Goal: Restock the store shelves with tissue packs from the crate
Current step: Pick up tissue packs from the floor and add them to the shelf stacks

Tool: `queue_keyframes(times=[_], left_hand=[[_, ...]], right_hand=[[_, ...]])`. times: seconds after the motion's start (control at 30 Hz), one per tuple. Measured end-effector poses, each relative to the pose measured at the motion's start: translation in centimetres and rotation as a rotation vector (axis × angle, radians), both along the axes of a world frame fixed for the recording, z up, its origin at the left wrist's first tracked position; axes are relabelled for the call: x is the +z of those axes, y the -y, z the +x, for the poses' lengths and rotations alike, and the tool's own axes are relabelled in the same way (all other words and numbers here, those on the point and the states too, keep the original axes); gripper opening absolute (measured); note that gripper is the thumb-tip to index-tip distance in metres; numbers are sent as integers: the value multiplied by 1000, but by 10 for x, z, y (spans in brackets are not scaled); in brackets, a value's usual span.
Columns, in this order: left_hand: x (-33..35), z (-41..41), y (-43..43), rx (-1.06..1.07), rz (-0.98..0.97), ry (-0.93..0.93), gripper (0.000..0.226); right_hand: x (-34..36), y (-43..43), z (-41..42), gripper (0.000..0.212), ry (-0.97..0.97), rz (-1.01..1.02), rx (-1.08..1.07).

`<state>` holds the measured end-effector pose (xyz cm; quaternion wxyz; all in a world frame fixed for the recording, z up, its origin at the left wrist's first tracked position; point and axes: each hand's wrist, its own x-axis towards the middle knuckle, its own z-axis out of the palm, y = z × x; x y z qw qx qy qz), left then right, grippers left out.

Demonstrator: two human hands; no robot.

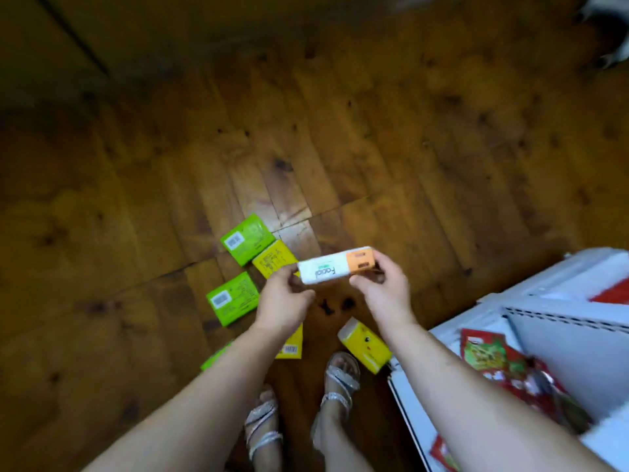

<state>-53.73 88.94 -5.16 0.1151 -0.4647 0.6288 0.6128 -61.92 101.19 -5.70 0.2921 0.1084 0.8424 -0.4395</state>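
Observation:
I hold a white and orange tissue pack level above the wooden floor with both hands. My left hand pinches its white end and my right hand grips its orange end. Below on the floor lie two green tissue packs, a yellow pack between them, another yellow pack near my feet, and one more yellow pack partly hidden by my left forearm. No crate is in sight.
A white store shelf stands at the right, with red snack packets lying on it. My sandalled feet stand on the plank floor just below the packs. A green edge peeks out beside my left forearm.

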Motion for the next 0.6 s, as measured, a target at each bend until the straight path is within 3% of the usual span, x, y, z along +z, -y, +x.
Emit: queue_keyframes(times=[0.27,0.43,0.6], left_hand=[[291,-7,19,-85,-208,-375,5],[437,-15,-6,-114,-108,-559,16],[537,-12,-59,-363,7,-691,14]], right_hand=[[293,-14,20,22,-348,-40,-119],[448,-45,43,5,-539,-180,-265],[553,-108,69,14,-690,-238,-407]])
